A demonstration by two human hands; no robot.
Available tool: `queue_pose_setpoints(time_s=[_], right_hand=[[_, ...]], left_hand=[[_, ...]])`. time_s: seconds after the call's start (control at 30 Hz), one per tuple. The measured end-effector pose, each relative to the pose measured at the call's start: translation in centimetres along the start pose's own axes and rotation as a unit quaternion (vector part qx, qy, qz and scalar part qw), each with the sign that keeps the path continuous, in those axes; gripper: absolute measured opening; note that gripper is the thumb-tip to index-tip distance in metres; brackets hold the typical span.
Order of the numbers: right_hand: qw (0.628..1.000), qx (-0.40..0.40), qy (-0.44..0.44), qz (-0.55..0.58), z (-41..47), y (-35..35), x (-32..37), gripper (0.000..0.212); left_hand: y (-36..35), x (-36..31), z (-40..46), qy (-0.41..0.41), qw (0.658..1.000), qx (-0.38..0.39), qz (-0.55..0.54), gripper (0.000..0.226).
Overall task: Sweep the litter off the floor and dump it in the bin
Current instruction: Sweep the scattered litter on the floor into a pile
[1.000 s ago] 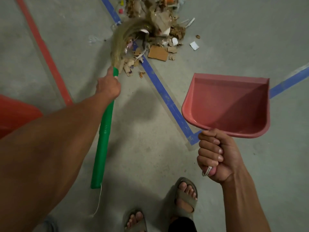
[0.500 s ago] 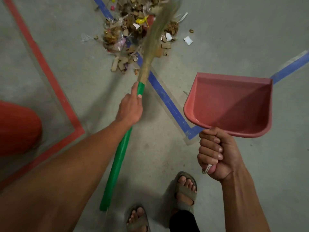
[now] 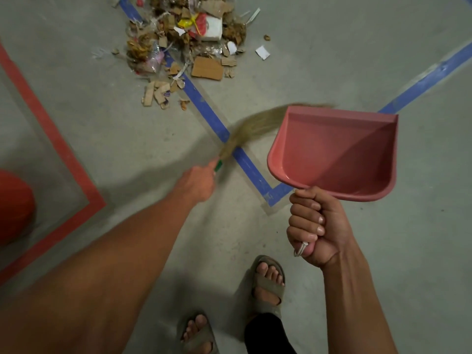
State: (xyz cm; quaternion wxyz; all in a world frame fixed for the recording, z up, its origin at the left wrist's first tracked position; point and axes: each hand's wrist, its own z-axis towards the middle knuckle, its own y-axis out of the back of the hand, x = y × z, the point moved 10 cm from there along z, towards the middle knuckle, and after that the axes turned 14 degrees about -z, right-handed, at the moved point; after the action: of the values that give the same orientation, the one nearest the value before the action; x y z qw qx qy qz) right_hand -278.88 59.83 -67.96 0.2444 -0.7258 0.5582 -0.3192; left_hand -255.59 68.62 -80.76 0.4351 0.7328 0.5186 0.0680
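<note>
Gripping the broom (image 3: pixel 255 125) at the top of its green handle, the left hand (image 3: pixel 198 181) has its fingers wrapped fully round the shaft; only a short green section shows beyond the knuckles. The straw head is motion-blurred and points right, its tips passing behind the near rim of the dustpan (image 3: pixel 334 152). The right hand (image 3: pixel 314 226) is clenched round the dustpan handle, four fingers curled over the front, with a small white loop protruding below the fist. The pink dustpan is held clear of the floor, open side facing up toward the camera, with no debris visible inside. The litter pile (image 3: pixel 189 39) lies on the concrete floor (image 3: pixel 344 60) at top centre, across a blue tape line (image 3: pixel 204 108), well apart from both tools. An orange-red object (image 3: pixel 14 208) sits at the left edge.
</note>
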Motion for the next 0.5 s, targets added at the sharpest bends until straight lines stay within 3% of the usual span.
queue_pose_setpoints(time_s=[0.27,0.4,0.5], right_hand=[[1.0,0.022,-0.01,0.006,1.1,-0.5,2.4,0.039],[0.999,0.045,-0.016,0.005,1.8,-1.4,4.0,0.039],[0.997,0.069,-0.022,0.006,2.5,-1.7,4.9,0.039]], left_hand=[[13.0,-3.8,6.8,0.044,0.981,-0.167,-0.088,0.056],[13.6,-6.3,5.9,0.0,0.975,-0.184,-0.126,0.054],[11.4,-8.2,5.8,-0.019,0.98,-0.154,-0.122,0.053]])
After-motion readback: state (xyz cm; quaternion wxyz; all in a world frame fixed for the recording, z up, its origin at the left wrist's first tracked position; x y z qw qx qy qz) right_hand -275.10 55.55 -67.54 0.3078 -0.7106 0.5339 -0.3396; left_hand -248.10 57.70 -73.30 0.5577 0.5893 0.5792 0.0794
